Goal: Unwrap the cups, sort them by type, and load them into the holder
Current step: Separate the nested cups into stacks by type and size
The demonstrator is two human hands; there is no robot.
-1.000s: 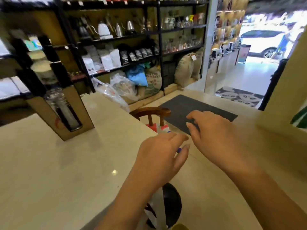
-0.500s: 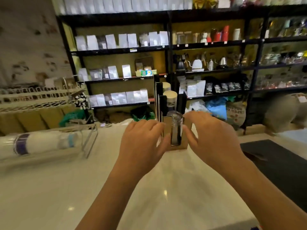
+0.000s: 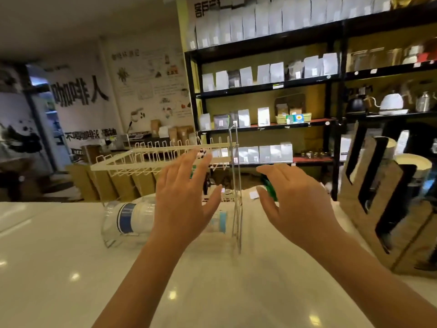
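Wrapped cup sleeve [image 3: 132,220] lies lengthwise across the counter [image 3: 59,268], left-to-right, just beyond your left hand [image 3: 183,200]. Right hand [image 3: 295,204] farther off. Both grips spread, empty.

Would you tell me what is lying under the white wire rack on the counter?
Under the white wire rack lies a plastic-wrapped sleeve of clear cups on its side. The left hand covers its middle.

Cup sleeve [image 3: 132,218] half behind hand [image 3: 182,197]
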